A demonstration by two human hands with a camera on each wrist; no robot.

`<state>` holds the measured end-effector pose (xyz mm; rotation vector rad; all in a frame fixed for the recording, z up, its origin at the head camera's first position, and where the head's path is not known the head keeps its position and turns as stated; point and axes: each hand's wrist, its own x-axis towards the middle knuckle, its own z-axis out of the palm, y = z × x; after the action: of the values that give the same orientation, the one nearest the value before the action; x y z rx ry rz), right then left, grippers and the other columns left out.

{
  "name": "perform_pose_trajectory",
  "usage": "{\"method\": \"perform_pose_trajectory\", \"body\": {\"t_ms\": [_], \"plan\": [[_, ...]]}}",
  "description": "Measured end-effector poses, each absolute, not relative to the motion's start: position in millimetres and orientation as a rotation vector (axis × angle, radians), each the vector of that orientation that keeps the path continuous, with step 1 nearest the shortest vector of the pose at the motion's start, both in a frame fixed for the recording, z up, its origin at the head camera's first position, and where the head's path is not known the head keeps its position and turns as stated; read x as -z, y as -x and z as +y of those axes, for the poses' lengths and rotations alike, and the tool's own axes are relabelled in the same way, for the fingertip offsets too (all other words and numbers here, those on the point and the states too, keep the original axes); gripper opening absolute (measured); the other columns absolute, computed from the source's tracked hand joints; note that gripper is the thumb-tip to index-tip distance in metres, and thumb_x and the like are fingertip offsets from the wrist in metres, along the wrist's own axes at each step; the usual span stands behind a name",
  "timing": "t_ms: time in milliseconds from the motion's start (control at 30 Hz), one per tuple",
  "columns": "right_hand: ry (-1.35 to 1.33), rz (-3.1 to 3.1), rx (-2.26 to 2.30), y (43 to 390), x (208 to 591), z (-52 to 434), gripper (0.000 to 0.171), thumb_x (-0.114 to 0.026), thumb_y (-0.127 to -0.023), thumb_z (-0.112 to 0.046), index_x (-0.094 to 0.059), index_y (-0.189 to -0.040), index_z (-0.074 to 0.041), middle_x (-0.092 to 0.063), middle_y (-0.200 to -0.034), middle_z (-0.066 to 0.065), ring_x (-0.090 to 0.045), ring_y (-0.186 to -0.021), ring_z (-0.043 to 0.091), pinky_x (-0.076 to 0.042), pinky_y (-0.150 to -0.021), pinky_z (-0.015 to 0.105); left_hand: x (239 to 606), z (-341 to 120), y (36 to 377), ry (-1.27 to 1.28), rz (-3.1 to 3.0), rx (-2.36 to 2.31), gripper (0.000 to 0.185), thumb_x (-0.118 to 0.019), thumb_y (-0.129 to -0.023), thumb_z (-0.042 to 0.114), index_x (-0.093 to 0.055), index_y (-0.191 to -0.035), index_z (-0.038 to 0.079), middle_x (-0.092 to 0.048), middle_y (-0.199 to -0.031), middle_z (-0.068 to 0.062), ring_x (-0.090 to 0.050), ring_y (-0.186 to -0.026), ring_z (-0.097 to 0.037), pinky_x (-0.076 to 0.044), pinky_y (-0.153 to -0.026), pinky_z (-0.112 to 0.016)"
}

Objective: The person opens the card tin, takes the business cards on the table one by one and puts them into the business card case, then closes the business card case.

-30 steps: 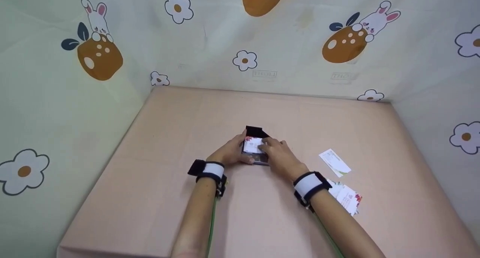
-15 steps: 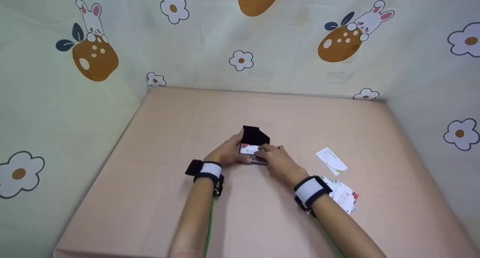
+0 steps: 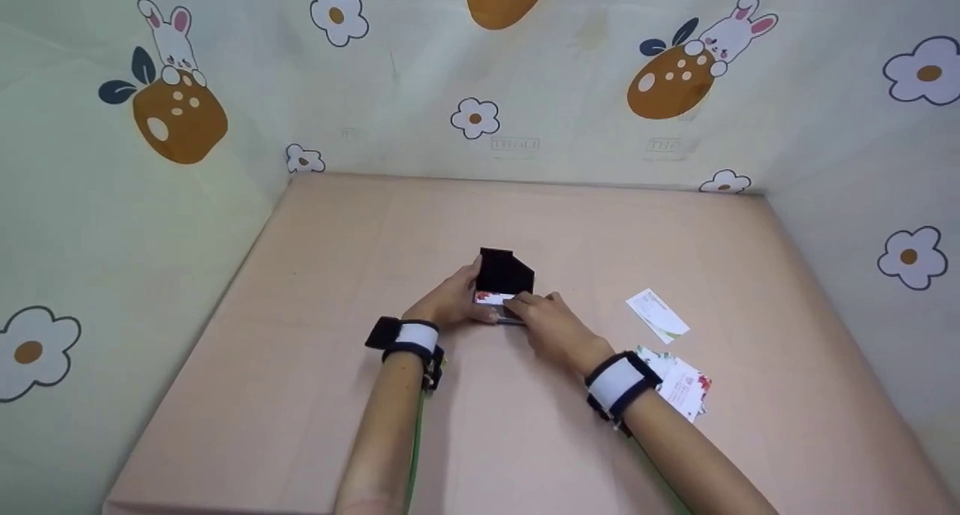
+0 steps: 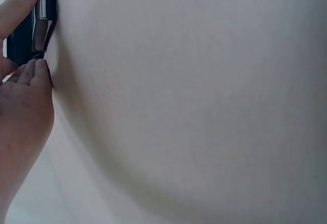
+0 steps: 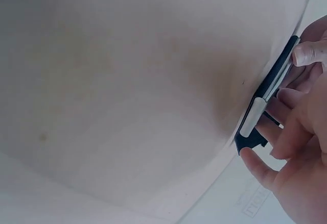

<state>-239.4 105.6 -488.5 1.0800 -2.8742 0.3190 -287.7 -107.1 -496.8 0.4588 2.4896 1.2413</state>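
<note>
So my left hand (image 3: 446,303) has the small black card case (image 3: 505,273) in its grip from about 8 o'clock, thumb along the near edge. The case is close to the middle of the pink tablecloth (image 3: 375,249), lid standing up at its 12 o'clock side. A card (image 3: 489,297) sits partly in it, just a white strip with some red showing. My right hand (image 3: 555,329) comes in from 4 o'clock, fingertips on that card, though I can't tell if they're pinching or pressing. One loose card (image 3: 657,315) lies around 3:30 from the case, with an overlapping pile of cards (image 3: 684,387) at 4, farther out.
</note>
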Motion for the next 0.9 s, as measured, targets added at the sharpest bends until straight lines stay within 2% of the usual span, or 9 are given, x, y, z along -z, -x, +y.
{"method": "perform_pose_trajectory", "body": {"t_ms": [100, 300, 600, 900], "plan": [[-1.073, -2.904, -0.333, 238, 488, 107, 0.052, -0.062, -0.085, 0.007, -0.058, -0.136, -0.002, -0.065, -0.125, 0.013, -0.065, -0.116, 0.028, -0.050, -0.094, 0.046, 498, -107, 288, -0.450, 2.485, -1.246, 0.116, -0.086, -0.078, 0.017, -0.006, -0.162, 0.010, -0.021, -0.167, -0.014, -0.017, -0.156, -0.029, -0.013, -0.129, -0.043], [-1.012, -2.859, -0.363, 232, 490, 114, 0.041, -0.057, -0.095, -0.001, -0.057, -0.136, -0.002, -0.060, -0.134, 0.018, -0.058, -0.125, 0.033, -0.048, -0.101, 0.048, 497, -105, 287, -0.424, 2.488, -1.208, 0.117, -0.085, -0.079, 0.018, -0.004, -0.162, 0.014, -0.021, -0.166, -0.018, -0.016, -0.156, -0.032, -0.013, -0.129, -0.044], [-0.925, -2.720, -0.370, 230, 488, 131, 0.037, -0.060, -0.096, -0.007, -0.061, -0.131, 0.000, -0.062, -0.128, 0.021, -0.059, -0.122, 0.036, -0.048, -0.097, 0.052, 499, -106, 285, -0.413, 2.495, -1.223, 0.117, -0.086, -0.077, 0.017, -0.005, -0.162, 0.012, -0.020, -0.167, -0.018, -0.017, -0.156, -0.033, -0.013, -0.129, -0.044], [-0.737, -2.826, -0.404, 229, 480, 169, 0.055, -0.074, -0.090, -0.018, -0.055, -0.138, 0.000, -0.057, -0.137, 0.021, -0.053, -0.130, 0.037, -0.042, -0.102, 0.053, 496, -107, 287, -0.374, 2.499, -1.209, 0.119, -0.087, -0.077, 0.019, -0.004, -0.163, 0.017, -0.018, -0.168, -0.014, -0.014, -0.157, -0.030, -0.011, -0.129, -0.043]]}}
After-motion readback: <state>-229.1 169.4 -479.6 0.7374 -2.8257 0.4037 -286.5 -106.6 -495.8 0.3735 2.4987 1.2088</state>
